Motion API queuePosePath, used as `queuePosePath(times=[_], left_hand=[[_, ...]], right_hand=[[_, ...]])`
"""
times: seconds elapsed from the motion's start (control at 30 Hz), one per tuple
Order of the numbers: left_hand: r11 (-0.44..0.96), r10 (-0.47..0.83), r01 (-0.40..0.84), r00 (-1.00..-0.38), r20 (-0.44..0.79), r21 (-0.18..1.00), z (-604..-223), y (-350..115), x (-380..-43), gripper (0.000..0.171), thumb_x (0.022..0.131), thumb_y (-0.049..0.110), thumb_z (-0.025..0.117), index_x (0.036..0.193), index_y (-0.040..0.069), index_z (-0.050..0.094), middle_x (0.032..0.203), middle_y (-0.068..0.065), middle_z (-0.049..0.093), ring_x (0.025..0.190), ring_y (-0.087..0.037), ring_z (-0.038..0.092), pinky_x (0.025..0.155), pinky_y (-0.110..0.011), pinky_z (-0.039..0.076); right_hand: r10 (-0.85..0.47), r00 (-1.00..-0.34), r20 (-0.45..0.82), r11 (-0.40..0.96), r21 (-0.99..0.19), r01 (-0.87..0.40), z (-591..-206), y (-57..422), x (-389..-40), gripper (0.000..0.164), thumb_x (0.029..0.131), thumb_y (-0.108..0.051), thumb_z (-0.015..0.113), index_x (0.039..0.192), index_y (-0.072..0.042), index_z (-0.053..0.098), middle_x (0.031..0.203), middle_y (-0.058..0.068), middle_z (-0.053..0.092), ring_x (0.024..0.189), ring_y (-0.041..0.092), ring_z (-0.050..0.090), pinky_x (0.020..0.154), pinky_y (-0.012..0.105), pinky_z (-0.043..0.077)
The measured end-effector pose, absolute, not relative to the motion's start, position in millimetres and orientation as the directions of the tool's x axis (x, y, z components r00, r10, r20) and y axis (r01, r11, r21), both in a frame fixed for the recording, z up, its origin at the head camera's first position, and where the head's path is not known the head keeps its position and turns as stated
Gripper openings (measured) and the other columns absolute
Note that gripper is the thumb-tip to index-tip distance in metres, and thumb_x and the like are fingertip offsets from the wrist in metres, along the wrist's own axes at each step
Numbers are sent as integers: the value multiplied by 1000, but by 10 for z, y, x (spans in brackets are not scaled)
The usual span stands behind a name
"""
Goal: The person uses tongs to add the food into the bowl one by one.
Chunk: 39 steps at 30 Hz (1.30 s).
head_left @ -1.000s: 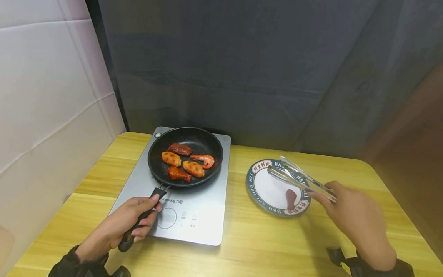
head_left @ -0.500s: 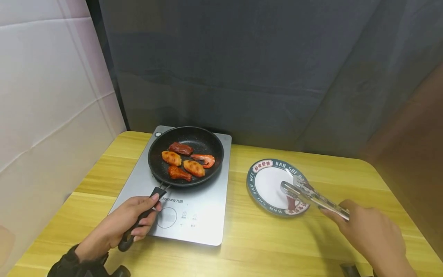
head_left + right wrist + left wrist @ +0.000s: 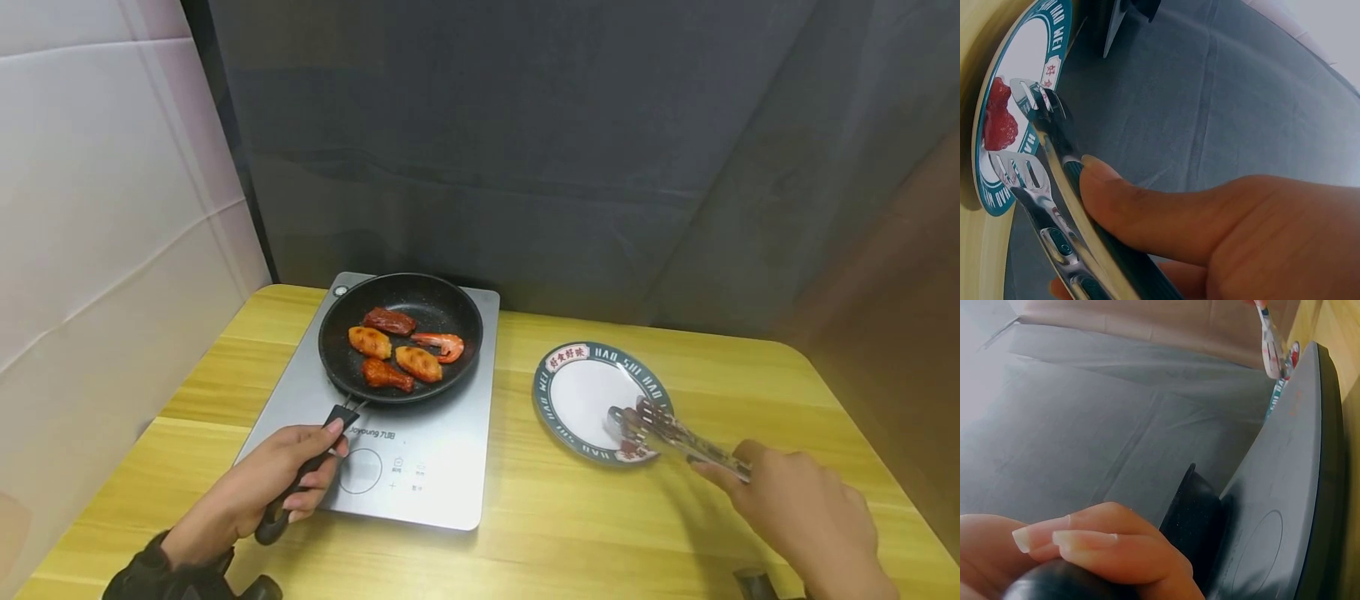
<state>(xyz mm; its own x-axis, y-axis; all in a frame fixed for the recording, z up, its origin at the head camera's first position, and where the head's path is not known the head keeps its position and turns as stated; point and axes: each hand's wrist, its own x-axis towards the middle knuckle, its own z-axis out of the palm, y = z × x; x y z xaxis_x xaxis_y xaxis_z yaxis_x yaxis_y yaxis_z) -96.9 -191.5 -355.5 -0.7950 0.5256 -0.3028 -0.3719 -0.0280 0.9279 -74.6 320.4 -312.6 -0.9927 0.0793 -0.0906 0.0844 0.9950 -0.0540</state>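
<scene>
My left hand (image 3: 292, 475) grips the black handle (image 3: 272, 523) of a frying pan (image 3: 446, 304), which rests on a silver induction cooker (image 3: 442, 467). In the pan lie a shrimp (image 3: 448, 348), a drumstick (image 3: 384, 375), two browned wing pieces (image 3: 418, 364) and a dark red piece of meat (image 3: 390, 321). My right hand (image 3: 802, 504) holds metal tongs (image 3: 697, 448), thumb along one arm. Their slotted tips reach over the near right side of a round plate (image 3: 585, 396). Between the spread tips lies a red, drumstick-shaped piece of meat (image 3: 1000, 122), partly hidden in the head view.
The cooker and plate stand on a yellow wooden table (image 3: 570, 533), the plate to the cooker's right. A dark grey cloth (image 3: 487, 150) hangs behind the table. A white panel (image 3: 112, 208) borders the left side, and a brown one (image 3: 900, 358) the right.
My right hand has drawn back to the right and toward me, bringing the tong tips from the plate's far side down to the meat. The left hand and pan stay put.
</scene>
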Motion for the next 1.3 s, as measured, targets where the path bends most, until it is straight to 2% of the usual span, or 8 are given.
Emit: queuePosePath(times=[0.17, 0.4, 0.57, 0.83, 1.1, 1.3], left_hand=[[-26, 523, -376, -795, -308, 926, -3554, -1913, -969, 41, 103, 41, 41, 98, 1, 44, 63, 4, 34, 44, -5, 34, 42, -21, 36], [-31, 519, -385, -795, -314, 922, -3559, -1905, -959, 41, 103, 41, 41, 100, 0, 43, 63, 4, 34, 43, -5, 35, 41, -21, 35], [-28, 513, -381, -799, -314, 924, -3560, -1901, -958, 42, 103, 41, 41, 100, 0, 43, 63, 4, 34, 43, -5, 35, 41, -21, 35], [-36, 522, -388, -793, -314, 921, -3555, -1908, -962, 42, 103, 41, 41, 101, 0, 43, 63, 4, 34, 43, -5, 35, 41, -21, 36], [-43, 522, -396, -792, -317, 917, -3553, -1906, -962, 41, 103, 41, 41, 100, 0, 43, 63, 4, 35, 44, -5, 34, 41, -21, 34], [-40, 518, -397, -793, -321, 917, -3555, -1903, -965, 41, 103, 41, 41, 101, 0, 43, 63, 4, 35, 44, -5, 34, 41, -21, 34]], right_hand=[[48, -998, -43, 998, -39, 49, -3182, 3141, -747, 68, 84, -76, 42, 93, -12, 63, 60, 1, 47, 51, 22, 45, 37, 39, 30], [-16, -995, 94, 1000, -11, -17, -3262, 3065, -753, 52, 86, -68, 52, 86, -16, 61, 54, -1, 39, 46, 20, 38, 36, 36, 25], [4, -998, 59, 1000, -23, 2, -3256, 3084, -743, 61, 84, -73, 49, 92, -14, 63, 55, -1, 41, 46, 21, 39, 36, 37, 26], [-1, -999, 34, 1000, -1, -1, -3201, 3074, -709, 64, 82, -76, 46, 83, -14, 62, 56, 0, 42, 46, 21, 39, 37, 36, 26], [-42, -994, 105, 999, -1, -42, -3260, 3098, -744, 48, 87, -63, 55, 74, -17, 59, 52, -1, 37, 45, 20, 37, 35, 35, 26], [-104, -979, 176, 995, 14, -104, -3313, 3168, -805, 44, 87, -57, 61, 63, -22, 49, 51, -5, 32, 46, 16, 32, 36, 32, 23]])
